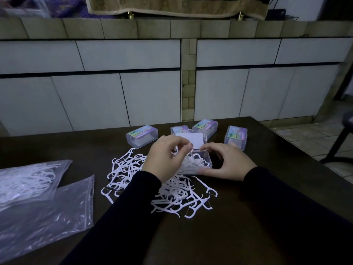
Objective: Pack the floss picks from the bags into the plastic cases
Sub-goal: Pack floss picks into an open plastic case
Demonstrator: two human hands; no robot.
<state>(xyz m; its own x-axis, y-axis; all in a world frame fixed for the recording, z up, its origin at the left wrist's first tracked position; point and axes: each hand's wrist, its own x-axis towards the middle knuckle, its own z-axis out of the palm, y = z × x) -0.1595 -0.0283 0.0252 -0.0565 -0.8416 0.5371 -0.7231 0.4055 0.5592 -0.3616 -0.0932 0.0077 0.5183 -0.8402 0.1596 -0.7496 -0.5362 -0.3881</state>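
Observation:
A loose heap of white floss picks (152, 184) lies on the dark table in front of me. Just behind the heap stands an open clear plastic case (202, 159), its lid (191, 139) tipped up, with several picks inside. My left hand (164, 159) hovers over the case's left side, fingers pinched on a few floss picks at the rim. My right hand (227, 163) grips the case's right end, thumb along its front edge. Two clear bags lie at the left: one with picks inside (28, 180), one flat and nearly empty (53, 211).
Closed labelled cases stand at the back of the table: one at the left (142, 136), two behind the open lid (205, 127), one at the right (236, 136). The table's far edge (254, 119) meets white cabinets. A dark stool (342, 142) stands at the right.

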